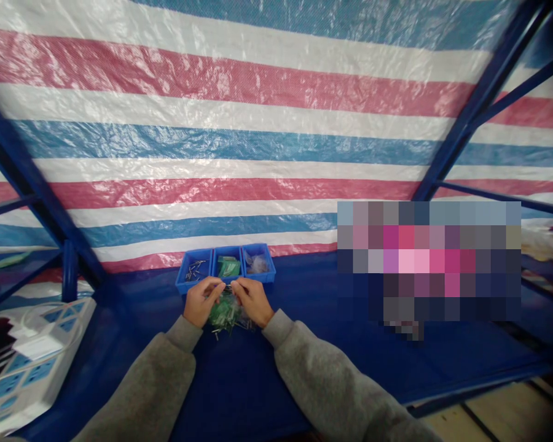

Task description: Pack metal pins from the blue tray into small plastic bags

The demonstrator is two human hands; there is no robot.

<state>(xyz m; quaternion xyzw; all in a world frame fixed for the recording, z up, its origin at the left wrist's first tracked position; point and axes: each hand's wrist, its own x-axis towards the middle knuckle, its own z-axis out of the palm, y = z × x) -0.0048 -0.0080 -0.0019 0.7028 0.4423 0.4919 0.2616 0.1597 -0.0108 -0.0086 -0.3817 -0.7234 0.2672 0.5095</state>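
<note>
My left hand and my right hand meet over a small pile, fingertips pinched and almost touching. Whatever is between the fingers is too small to make out. Below them lies the pile of green pieces, clear plastic and thin metal pins on the blue tabletop. Just behind the hands stand three small blue bins side by side. Thin dark metal pieces lie in the left bin, green packets or strips in the middle one, and clear plastic pieces in the right one.
A white power strip with a white charger and cables lies at the left. Blue metal frame posts rise on both sides. A striped plastic sheet hangs behind the table. A pixelated area covers part of the right side.
</note>
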